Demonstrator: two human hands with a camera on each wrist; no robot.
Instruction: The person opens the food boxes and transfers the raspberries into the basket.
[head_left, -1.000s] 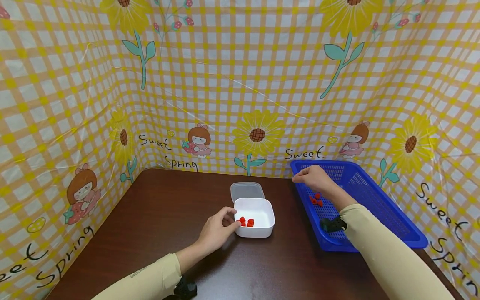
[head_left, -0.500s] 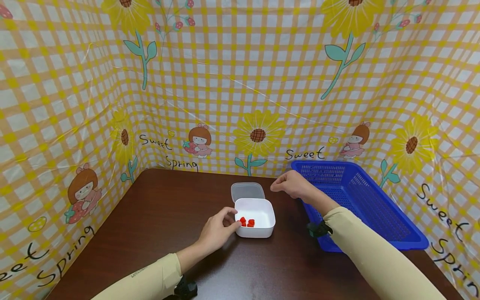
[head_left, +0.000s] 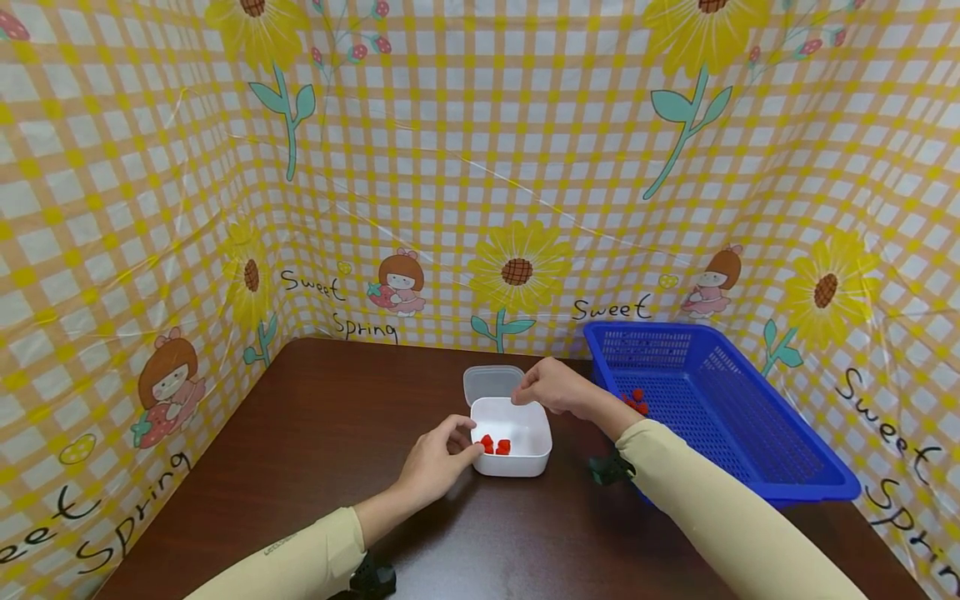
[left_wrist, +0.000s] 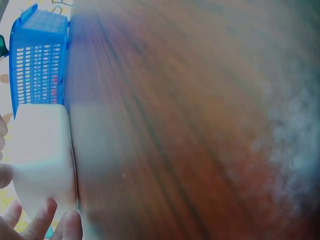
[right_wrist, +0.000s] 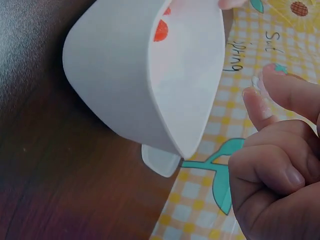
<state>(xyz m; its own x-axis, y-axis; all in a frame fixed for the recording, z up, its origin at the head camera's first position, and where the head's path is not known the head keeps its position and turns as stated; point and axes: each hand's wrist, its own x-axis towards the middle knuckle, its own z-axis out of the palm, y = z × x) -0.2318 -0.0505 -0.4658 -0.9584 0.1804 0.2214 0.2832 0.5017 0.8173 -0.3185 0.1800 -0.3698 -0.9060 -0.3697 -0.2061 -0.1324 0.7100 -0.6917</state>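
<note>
In the head view a white plastic box [head_left: 528,465] stands at the middle of the table, several small red pieces [head_left: 503,447] inside at its near left. My left hand [head_left: 437,457] grips the box's left side, thumb near the front corner and fingers along the wall. Over the back right rim hovers my right hand [head_left: 558,388], thumb and index fingertips together. From the right wrist view, a small pale piece [right_wrist: 256,83] shows between those fingertips; its kind is unclear. The remaining fingers of my right hand [right_wrist: 280,160] are curled.
A translucent lid [head_left: 491,382] lies behind the box. The blue perforated basket [head_left: 772,400] stands at the right, with more red pieces [head_left: 637,400] at its left side. Patterned cloth [head_left: 420,183] walls in the back and sides of the dark wooden table [head_left: 300,433].
My right hand has moved left from above the blue basket to the box's back right rim. My left hand stays on the box, and the red pieces there look unchanged.
</note>
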